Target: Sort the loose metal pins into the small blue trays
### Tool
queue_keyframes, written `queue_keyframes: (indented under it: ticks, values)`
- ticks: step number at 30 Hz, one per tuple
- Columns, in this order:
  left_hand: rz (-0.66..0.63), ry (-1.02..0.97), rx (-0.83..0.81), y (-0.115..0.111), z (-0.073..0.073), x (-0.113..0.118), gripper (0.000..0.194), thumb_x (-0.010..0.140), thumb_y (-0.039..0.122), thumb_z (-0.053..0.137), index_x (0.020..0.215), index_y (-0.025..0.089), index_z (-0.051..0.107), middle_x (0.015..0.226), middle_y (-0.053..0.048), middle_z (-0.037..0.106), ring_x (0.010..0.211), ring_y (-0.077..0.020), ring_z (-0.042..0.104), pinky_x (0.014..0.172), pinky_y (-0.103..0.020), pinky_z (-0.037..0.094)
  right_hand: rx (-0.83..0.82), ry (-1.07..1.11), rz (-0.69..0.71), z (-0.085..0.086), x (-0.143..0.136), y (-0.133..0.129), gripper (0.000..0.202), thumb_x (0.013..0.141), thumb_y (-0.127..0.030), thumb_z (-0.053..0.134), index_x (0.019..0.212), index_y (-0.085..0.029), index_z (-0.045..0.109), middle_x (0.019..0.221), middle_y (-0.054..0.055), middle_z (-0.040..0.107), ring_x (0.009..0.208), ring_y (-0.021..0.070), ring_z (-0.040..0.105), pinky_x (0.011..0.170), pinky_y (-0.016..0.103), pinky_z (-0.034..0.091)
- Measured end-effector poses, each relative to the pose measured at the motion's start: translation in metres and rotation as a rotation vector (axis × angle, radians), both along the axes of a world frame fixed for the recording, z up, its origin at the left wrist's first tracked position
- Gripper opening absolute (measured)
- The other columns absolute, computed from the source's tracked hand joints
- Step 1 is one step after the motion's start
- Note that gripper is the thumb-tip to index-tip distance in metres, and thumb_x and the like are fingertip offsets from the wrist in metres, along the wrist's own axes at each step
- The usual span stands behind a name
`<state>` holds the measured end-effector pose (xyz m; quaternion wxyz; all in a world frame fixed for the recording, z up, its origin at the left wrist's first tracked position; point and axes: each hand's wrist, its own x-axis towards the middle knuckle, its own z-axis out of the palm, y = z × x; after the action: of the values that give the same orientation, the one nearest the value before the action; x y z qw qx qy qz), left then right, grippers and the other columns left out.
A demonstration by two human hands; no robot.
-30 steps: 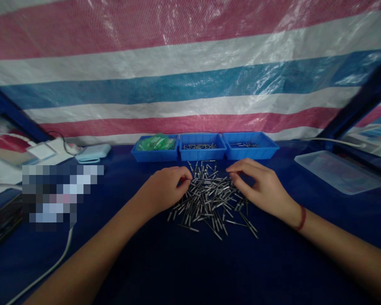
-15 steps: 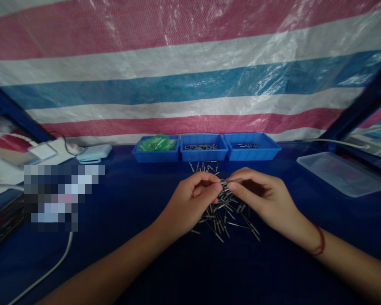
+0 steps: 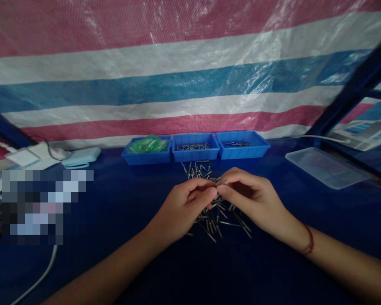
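Fingertips of left hand [image 3: 182, 207] and right hand [image 3: 252, 199] pinch one pin [image 3: 221, 182] above pin pile [image 3: 214, 216]

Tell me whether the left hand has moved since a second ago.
Yes. The left hand has shifted right, from the pile's left edge to meet the right hand below the middle bin.

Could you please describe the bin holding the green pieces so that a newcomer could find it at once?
Look at the foot of the striped tarp, where three blue bins sit in a row. It is the leftmost bin, the only one with green pieces; its neighbours hold metal pins.
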<state>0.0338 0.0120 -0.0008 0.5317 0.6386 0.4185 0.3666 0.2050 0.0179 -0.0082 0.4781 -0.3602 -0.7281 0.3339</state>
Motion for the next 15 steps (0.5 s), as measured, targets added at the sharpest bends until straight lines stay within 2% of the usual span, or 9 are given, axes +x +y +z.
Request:
queue_keyframes:
  ticks: [9,15]
  values:
    - [-0.011,-0.012,-0.025,-0.0002,-0.0004,0.0007,0.019,0.086,0.032,0.051,0.084,0.016,0.061,0.079,-0.001,0.062,0.071,-0.012,0.059,0.067,-0.025,0.046,-0.06,0.086,0.033,0.0029,-0.0015,0.0001,0.006,0.082,-0.024,0.059,0.082,-0.02,0.064,0.077,0.001,0.063,0.068,0.0111,0.059,0.062,0.026,0.046]
    - [-0.038,0.007,-0.011,-0.0005,-0.0003,0.0016,0.021,0.085,0.033,0.052,0.093,0.016,0.062,0.077,-0.001,0.062,0.072,-0.0129,0.059,0.066,-0.026,0.045,-0.038,0.084,0.001,-0.0001,-0.0006,-0.0013,0.004,0.081,-0.024,0.061,0.079,-0.02,0.062,0.074,-0.001,0.06,0.066,0.01,0.055,0.06,0.025,0.044]
